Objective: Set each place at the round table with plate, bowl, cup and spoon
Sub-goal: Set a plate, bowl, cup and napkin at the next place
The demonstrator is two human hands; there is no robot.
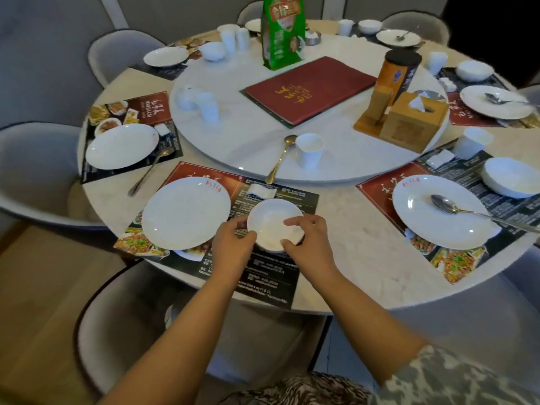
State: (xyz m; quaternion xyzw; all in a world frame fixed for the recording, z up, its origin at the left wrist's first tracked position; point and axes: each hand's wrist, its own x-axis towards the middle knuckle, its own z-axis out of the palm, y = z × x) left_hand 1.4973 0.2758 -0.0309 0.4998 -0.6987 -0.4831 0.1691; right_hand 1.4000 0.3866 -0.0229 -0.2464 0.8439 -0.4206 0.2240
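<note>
You've got the small white bowl (273, 225) gripped from both sides: left hand (232, 247) curled on its left rim, right hand (306, 241) pinching the right rim. It sits over the near placemat (280, 197), just right of the white plate (185, 213). A white cup (309, 150) and gold spoon (280, 159) sit on the lazy Susan (239, 135), beyond the bowl.

- Soft, even indoor light with a cool cast; the room looks moderately dim.
- Small glints sit on the near-left plate (185, 213) and the right plate (444, 213).
- Shadows under the dishes are faint and short.
- Wide-angle bending curves the desk (344, 258) rim and stretches the chairs at the edges.
- Far settings look soft; fine print on the placemat (263, 276) is smeared.
- The far right corner falls to black.
</note>
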